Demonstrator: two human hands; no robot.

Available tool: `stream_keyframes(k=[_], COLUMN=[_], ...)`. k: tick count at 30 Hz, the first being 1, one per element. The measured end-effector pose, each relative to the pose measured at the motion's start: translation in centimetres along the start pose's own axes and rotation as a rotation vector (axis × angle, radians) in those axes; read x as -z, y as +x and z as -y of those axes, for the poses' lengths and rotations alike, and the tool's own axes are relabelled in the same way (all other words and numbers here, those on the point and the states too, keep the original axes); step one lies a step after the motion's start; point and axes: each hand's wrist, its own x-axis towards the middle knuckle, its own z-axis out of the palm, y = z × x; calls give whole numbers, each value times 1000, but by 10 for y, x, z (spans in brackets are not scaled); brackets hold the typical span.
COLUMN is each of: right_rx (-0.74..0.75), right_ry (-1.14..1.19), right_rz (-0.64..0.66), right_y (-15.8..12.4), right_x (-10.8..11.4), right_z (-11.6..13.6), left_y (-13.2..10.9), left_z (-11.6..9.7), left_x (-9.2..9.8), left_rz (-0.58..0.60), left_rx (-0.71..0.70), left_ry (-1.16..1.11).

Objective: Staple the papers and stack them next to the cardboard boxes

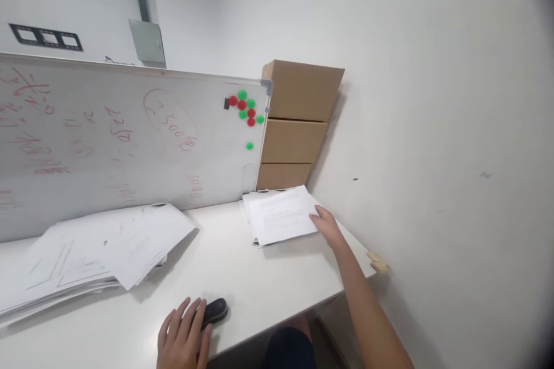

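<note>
My right hand (325, 226) pinches the right edge of a white printed sheet (283, 214), thumb on top. This sheet lies over a small pile of papers at the back right of the table, against the whiteboard and boxes. Near the front edge, my left hand (182, 334) lies with its fingers stretched out. A black stapler-like object (215, 312) shows between its index finger and thumb; the rest of that object is hidden under the hand.
A thick stack of large paper sheets (99, 248) covers the left of the white table (225, 268). Behind stands a whiteboard (208, 155) with red writing and several red and green magnets (242, 105). Stacked cardboard boxes (298, 92) stand beside it. A wall (433, 155) bounds the right side.
</note>
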Motion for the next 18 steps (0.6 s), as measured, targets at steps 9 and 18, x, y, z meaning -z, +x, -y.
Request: stream_keyframes(k=[9, 18], right_rx=[-101, 69], right_ry=[-173, -390], right_rz=[48, -131], right_y=[73, 8], right_x=[-16, -36], right_z=[-22, -15], left_y=[3, 10], left_z=[4, 28], left_x=[3, 22], left_rz=[47, 46], left_rx=[-37, 199], left_ry=[19, 123])
